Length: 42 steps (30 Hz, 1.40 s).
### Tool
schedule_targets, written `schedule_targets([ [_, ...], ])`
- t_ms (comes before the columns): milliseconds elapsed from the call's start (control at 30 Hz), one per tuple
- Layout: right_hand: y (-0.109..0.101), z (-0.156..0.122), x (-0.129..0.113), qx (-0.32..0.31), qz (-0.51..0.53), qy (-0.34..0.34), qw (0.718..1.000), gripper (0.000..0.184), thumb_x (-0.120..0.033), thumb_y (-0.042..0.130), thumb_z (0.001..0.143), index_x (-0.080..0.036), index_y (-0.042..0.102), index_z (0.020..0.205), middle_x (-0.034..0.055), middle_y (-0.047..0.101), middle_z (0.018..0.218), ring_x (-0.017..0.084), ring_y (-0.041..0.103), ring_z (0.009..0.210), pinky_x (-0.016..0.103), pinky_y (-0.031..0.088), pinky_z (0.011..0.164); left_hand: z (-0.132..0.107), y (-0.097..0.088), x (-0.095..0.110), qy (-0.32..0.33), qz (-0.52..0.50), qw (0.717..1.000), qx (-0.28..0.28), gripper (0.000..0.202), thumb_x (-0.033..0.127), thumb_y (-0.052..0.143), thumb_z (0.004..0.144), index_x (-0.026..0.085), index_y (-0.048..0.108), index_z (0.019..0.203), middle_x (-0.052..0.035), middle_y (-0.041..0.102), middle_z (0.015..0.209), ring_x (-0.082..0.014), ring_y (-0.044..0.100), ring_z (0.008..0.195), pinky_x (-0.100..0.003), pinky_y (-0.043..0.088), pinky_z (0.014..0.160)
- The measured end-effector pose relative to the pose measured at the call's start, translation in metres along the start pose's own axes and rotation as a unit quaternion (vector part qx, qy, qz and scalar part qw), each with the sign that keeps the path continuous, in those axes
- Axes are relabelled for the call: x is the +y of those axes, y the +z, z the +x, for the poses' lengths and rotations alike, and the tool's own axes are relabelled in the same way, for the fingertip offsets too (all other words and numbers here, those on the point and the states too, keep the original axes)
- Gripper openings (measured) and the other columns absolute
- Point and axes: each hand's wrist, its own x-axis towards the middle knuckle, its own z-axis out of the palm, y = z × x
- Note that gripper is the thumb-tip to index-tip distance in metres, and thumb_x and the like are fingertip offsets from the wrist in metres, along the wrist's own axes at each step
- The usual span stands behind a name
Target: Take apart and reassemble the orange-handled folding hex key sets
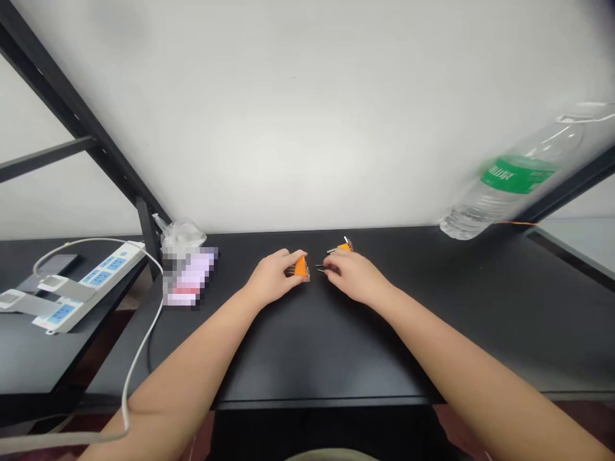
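Note:
Near the middle of the black table, my left hand [275, 276] is closed on an orange holder [301, 266] with several metal rods in it, like a hex key set. Facing it across a small gap, my right hand [353, 274] pinches a thin metal piece [320, 267] whose narrow tips point toward the holder. Just behind the right hand's fingers lies a second orange piece [344, 247] with metal parts sticking out, partly hidden by that hand.
A clear plastic bottle [516, 173] with a green label stands at the right. Left of my hands are a crumpled plastic bag [182, 235] and a blurred pinkish item [195, 275]. A white power strip [96, 285] lies farther left, and a white cable [144, 346] crosses my left forearm.

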Motion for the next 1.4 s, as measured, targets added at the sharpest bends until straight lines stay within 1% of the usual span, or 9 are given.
schedule_targets([
  [167,-0.001,0.005,0.015,-0.037,-0.025,-0.002,0.999,0.01,-0.019,0.063,0.091,-0.022,0.073,0.09,0.0076,0.068,0.096,0.021,0.062,0.087,0.033,0.046,0.076,0.0,-0.002,0.0,0.009,-0.01,1.0,-0.005,0.054,0.037,0.075,0.086,0.034,0.062,0.138,-0.0014,0.061,0.097,-0.0157,0.058,0.079,-0.027,0.052,0.078],
  [333,-0.001,0.0,-0.003,-0.079,-0.089,0.039,0.992,0.008,-0.016,0.064,0.084,-0.02,0.067,0.079,0.0085,0.067,0.09,0.018,0.057,0.067,0.031,0.037,0.06,0.0,0.001,-0.002,0.007,-0.037,0.999,-0.007,0.051,0.03,0.07,0.088,0.035,0.061,0.139,-0.0017,0.062,0.105,-0.0143,0.06,0.079,-0.028,0.054,0.081],
  [433,-0.003,-0.005,-0.014,-0.086,-0.093,0.04,0.991,0.01,-0.013,0.066,0.076,-0.02,0.06,0.071,0.0074,0.065,0.082,0.017,0.052,0.061,0.031,0.031,0.056,0.001,0.003,-0.005,0.011,-0.055,0.998,-0.011,0.054,0.026,0.072,0.086,0.035,0.062,0.138,-0.0015,0.062,0.107,-0.0146,0.062,0.084,-0.028,0.054,0.083],
  [567,-0.008,-0.006,-0.021,-0.068,0.04,0.031,0.996,0.011,-0.015,0.062,0.078,-0.021,0.054,0.075,0.0012,0.063,0.073,0.015,0.052,0.062,0.029,0.033,0.058,0.002,0.003,-0.007,0.018,-0.062,0.998,-0.023,0.056,0.026,0.075,0.084,0.035,0.063,0.138,-0.001,0.063,0.105,-0.0152,0.062,0.087,-0.028,0.054,0.083],
  [700,-0.011,-0.002,-0.022,-0.037,0.166,0.043,0.985,0.006,-0.019,0.058,0.081,-0.023,0.054,0.083,-0.0024,0.062,0.075,0.014,0.054,0.063,0.027,0.038,0.06,0.001,0.003,-0.005,0.03,-0.073,0.996,-0.036,0.055,0.025,0.074,0.084,0.035,0.064,0.137,-0.0011,0.064,0.107,-0.0154,0.063,0.088,-0.028,0.054,0.085],
  [967,-0.012,-0.003,-0.023,-0.03,0.233,0.041,0.971,0.003,-0.021,0.056,0.083,-0.023,0.057,0.084,-0.0026,0.06,0.074,0.013,0.053,0.063,0.026,0.039,0.06,0.0,0.004,-0.004,0.029,-0.079,0.996,-0.033,0.056,0.024,0.076,0.083,0.035,0.064,0.136,0.0,0.063,0.105,-0.0141,0.064,0.087,-0.027,0.054,0.083],
  [1133,-0.013,-0.003,-0.022,-0.043,0.254,0.059,0.965,0.004,-0.024,0.055,0.086,-0.023,0.059,0.084,-0.003,0.058,0.071,0.012,0.053,0.057,0.025,0.04,0.054,0.0,0.005,-0.004,0.029,-0.082,0.996,-0.036,0.053,0.025,0.074,0.084,0.035,0.064,0.136,-0.0002,0.063,0.106,-0.0141,0.064,0.087,-0.026,0.054,0.084],
  [1300,-0.01,-0.001,-0.021,-0.042,0.334,0.114,0.935,0.012,-0.035,0.06,0.09,-0.023,0.064,0.088,-0.0032,0.061,0.067,0.011,0.053,0.047,0.025,0.043,0.048,0.0,0.0,-0.001,0.03,-0.049,0.997,-0.041,0.052,0.025,0.071,0.087,0.036,0.063,0.137,-0.001,0.063,0.111,-0.0144,0.063,0.088,-0.026,0.054,0.083],
  [1400,-0.001,0.002,-0.023,-0.034,0.461,0.154,0.873,0.025,-0.045,0.068,0.089,-0.021,0.064,0.09,-0.0045,0.056,0.056,0.011,0.051,0.043,0.024,0.041,0.045,0.0,-0.005,0.007,0.04,-0.002,0.998,-0.045,0.049,0.026,0.07,0.087,0.035,0.063,0.134,-0.0025,0.062,0.117,-0.014,0.063,0.085,-0.025,0.053,0.079],
])
